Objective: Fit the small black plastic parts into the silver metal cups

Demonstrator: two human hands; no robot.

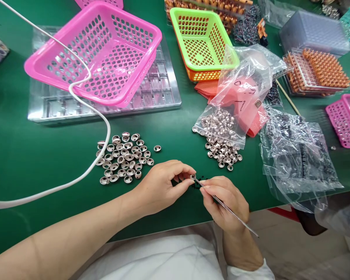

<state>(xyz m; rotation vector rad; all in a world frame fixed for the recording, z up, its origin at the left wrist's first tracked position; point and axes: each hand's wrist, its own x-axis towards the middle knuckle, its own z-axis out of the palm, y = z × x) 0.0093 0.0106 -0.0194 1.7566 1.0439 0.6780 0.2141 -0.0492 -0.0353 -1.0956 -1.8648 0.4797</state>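
My left hand point(166, 184) pinches a small silver metal cup point(193, 177) between thumb and fingertips. In my right hand point(227, 200) is a thin metal rod point(236, 216), held like a pen, its tip meeting the cup. Whether the tip is inside the cup I cannot tell. Tiny black parts point(196, 186) lie on the table just beyond and below the fingertips. Left of my hands is a spread of similar silver cups point(125, 159). Another pile of silver cups point(223, 153) lies to the right, partly under and inside a clear plastic bag point(230, 103).
A pink basket point(105, 93) rests on a clear compartment tray point(163, 85). A white cable point(103, 116) hangs across the left side. Green basket point(204, 68), crumpled bags point(297, 155), orange parts point(326, 70) and a second pink basket point(338, 120) occupy the far and right areas.
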